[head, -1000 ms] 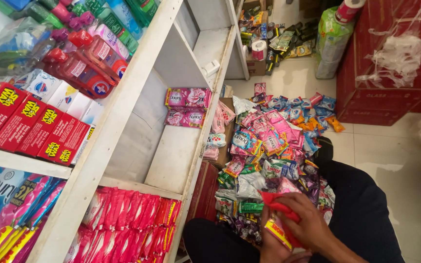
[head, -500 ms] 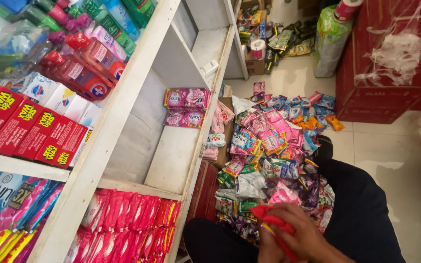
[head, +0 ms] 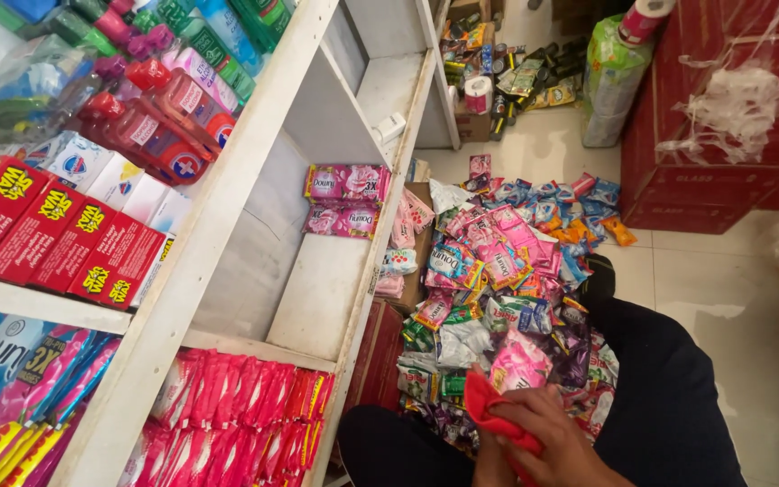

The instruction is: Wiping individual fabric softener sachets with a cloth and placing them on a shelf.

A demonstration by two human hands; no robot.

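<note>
One red sachet strip (head: 490,417) lies in the right hand (head: 556,442), fingers curled around it, above the sachet pile (head: 507,298). It runs from upper left to lower right. The left hand (head: 490,462) is mostly hidden; I cannot tell its grip.

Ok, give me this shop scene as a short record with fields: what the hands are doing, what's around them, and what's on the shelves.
hands: one hand closed on a red packet at the bottom edge; which hand it is, and the other hand, cannot be told
lap: heap of mixed sachets, pink, blue, green, purple
middle shelf: two pink sachet packs at the back, bare board in front
lower shelf: row of red sachets
left shelf: red boxes
floor right: red cartons
</note>
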